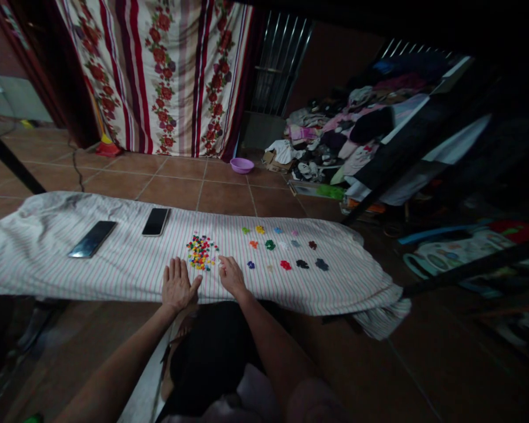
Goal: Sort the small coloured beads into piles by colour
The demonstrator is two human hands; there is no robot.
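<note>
Our left hand (178, 286) lies flat and wide, the pile (199, 254) just beyond its fingers, while our right hand (232, 276) curls, on what we cannot tell; its dragging the loose cloth (136, 267) could jumble the heaps (285, 265) to its right.

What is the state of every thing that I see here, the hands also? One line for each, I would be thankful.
Left hand: open, palm down
Right hand: fingers bent, grip unclear
Mixed pieces: loosely heaped
Small colour piles: separated
Left phone: flat, screen dark
Right phone: flat, screen dark
Striped cloth: spread, wrinkled
Curtain: hanging
Purple basin: upright
Clothes: heaped
</note>
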